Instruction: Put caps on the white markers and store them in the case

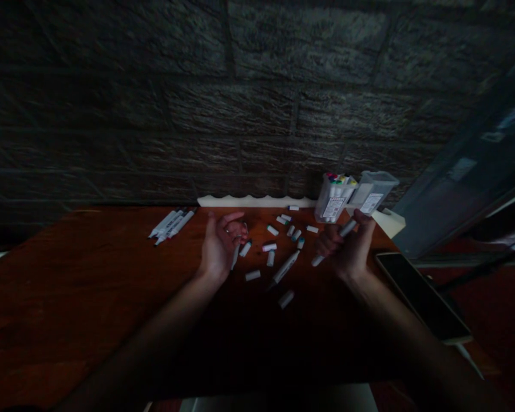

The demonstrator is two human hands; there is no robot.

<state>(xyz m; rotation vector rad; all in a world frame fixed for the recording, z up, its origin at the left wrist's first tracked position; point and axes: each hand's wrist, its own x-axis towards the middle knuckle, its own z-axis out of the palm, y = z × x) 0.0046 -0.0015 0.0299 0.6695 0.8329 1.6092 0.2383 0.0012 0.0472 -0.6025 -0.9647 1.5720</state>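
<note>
My left hand [220, 243] hovers palm-up over the reddish-brown table [90, 286], fingers curled around a small marker cap. My right hand [347, 246] grips a white marker [345, 232] that slants down to the left. Between and beyond both hands lie several loose white marker caps [269, 247] with coloured ends. One uncapped marker [285, 267] lies on the table between my wrists. Everything is dimly lit.
A clear case of markers [335, 197] and its empty clear lid [374, 191] stand at the table's back right. A bundle of markers [171, 224] lies back left. A dark phone [420, 294] rests at the right edge. A dark brick wall [240, 97] rises behind.
</note>
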